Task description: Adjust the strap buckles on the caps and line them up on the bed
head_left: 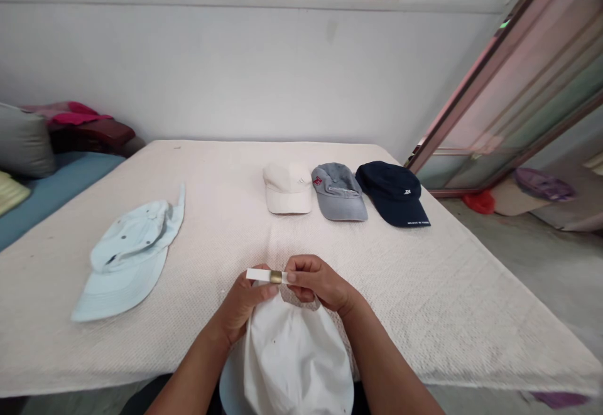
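Note:
A white cap [299, 358] hangs at the near edge of the table, its back strap up between my hands. A brass-coloured buckle [276, 277] sits on the strap [258, 274], whose end sticks out to the left. My left hand [242, 305] is closed on the strap beside the buckle, thumb just below it. On the right of the buckle, my right hand [318, 283] pinches the strap between thumb and fingers. Part of the cap's brim shows at lower left; the rest is out of frame.
A light blue cap [129, 258] lies at left on the cloth-covered table [226, 214]. Along the back right stand a cream cap [288, 189], a grey cap [339, 192] and a navy cap [394, 192]. A wall [211, 76] rises behind; a cushion [23, 142] lies far left.

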`<state>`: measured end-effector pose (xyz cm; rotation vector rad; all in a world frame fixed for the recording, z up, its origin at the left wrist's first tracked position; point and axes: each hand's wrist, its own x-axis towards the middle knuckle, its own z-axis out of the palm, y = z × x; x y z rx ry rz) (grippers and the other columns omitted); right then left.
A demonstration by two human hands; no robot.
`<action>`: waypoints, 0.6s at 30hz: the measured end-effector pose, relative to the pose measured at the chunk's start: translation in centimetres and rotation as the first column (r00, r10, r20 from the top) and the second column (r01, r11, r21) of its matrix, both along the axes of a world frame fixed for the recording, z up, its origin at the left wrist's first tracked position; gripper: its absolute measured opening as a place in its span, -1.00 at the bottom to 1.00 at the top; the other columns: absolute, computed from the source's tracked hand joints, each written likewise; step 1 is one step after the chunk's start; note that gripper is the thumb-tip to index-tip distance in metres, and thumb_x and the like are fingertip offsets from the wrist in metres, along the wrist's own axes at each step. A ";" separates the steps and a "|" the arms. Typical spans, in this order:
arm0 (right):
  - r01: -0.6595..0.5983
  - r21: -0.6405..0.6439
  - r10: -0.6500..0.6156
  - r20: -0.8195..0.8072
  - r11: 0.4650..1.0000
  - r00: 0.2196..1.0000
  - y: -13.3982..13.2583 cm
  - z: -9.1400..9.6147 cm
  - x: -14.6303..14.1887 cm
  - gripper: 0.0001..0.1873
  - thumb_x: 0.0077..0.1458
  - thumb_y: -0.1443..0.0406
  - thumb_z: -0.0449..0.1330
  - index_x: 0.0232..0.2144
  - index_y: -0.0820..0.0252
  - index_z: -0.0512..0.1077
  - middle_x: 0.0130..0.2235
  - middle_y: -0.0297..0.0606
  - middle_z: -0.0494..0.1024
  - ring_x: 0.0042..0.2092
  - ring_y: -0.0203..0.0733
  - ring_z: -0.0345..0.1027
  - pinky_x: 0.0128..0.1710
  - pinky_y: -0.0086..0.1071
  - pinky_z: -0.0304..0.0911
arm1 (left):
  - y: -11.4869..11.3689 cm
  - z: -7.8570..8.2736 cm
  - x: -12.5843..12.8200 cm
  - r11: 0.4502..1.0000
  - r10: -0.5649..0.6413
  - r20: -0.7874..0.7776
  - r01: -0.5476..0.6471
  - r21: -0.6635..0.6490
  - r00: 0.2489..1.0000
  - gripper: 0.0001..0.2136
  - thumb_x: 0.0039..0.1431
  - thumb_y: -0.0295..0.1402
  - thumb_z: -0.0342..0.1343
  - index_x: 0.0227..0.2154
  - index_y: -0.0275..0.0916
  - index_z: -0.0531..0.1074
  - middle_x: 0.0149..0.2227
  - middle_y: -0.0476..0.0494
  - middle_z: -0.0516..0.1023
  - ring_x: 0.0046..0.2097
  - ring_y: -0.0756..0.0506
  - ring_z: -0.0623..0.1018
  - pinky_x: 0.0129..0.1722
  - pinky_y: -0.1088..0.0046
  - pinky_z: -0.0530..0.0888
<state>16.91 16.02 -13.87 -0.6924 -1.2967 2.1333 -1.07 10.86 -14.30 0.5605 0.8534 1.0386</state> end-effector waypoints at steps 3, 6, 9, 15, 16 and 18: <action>-0.017 0.024 0.017 0.015 1.000 1.000 0.0 0.0 -0.1 -0.75 0.01 0.20 0.28 -0.49 0.25 0.35 -0.69 -0.52 0.22 -0.65 -0.48 -0.02 -0.64 -0.53 -0.12 | 0.0 0.1 0.0 0.998 -0.036 -0.019 0.037 0.041 0.999 -0.78 -0.10 -0.46 0.31 -0.50 -0.26 0.33 -0.53 0.04 0.39 -0.46 0.03 0.39 -0.41 0.49 0.28; -0.031 0.052 0.028 0.055 0.998 0.998 0.0 0.0 -0.3 -0.72 -0.01 0.18 0.29 -0.52 0.24 0.33 -0.69 -0.52 0.22 -0.64 -0.48 -0.02 -0.64 -0.52 -0.14 | -0.1 0.0 0.0 0.995 -0.072 -0.080 0.077 0.062 0.994 -0.78 -0.08 -0.43 0.31 -0.51 -0.26 0.31 -0.55 0.06 0.35 -0.48 0.05 0.34 -0.45 0.52 0.23; -0.037 0.071 0.030 0.087 0.997 0.996 -0.1 0.2 -0.5 -0.72 0.00 0.19 0.27 -0.56 0.24 0.32 -0.69 -0.52 0.21 -0.63 -0.47 -0.02 -0.64 -0.51 -0.15 | -0.2 -0.3 0.0 0.994 -0.074 -0.137 0.085 0.073 0.988 -0.78 -0.07 -0.42 0.30 -0.50 -0.26 0.31 -0.54 0.06 0.33 -0.48 0.06 0.32 -0.45 0.53 0.21; -0.017 0.075 0.008 0.115 0.997 0.993 0.0 0.2 -0.7 -0.72 0.01 0.21 0.26 -0.59 0.23 0.30 -0.70 -0.52 0.21 -0.63 -0.47 -0.04 -0.63 -0.50 -0.14 | -0.2 -0.4 0.1 0.990 -0.058 -0.212 0.083 0.111 0.976 -0.77 -0.09 -0.39 0.31 -0.50 -0.26 0.32 -0.53 0.07 0.31 -0.47 0.06 0.29 -0.45 0.53 0.20; -0.014 0.074 0.005 0.113 0.997 0.994 0.0 0.1 -0.7 -0.72 0.01 0.21 0.26 -0.59 0.23 0.31 -0.70 -0.52 0.20 -0.63 -0.47 -0.04 -0.63 -0.50 -0.14 | -0.2 -0.4 0.1 0.990 -0.058 -0.211 0.083 0.114 0.976 -0.77 -0.09 -0.38 0.31 -0.50 -0.25 0.32 -0.53 0.07 0.31 -0.48 0.06 0.28 -0.46 0.52 0.20; -0.007 0.064 0.000 0.101 0.998 0.995 0.0 0.0 -0.9 -0.72 0.00 0.21 0.26 -0.59 0.23 0.31 -0.70 -0.53 0.19 -0.64 -0.47 -0.04 -0.63 -0.50 -0.14 | -0.1 -0.3 0.2 0.990 -0.056 -0.203 0.081 0.118 0.978 -0.78 -0.07 -0.35 0.30 -0.49 -0.25 0.33 -0.53 0.06 0.33 -0.47 0.05 0.30 -0.45 0.51 0.21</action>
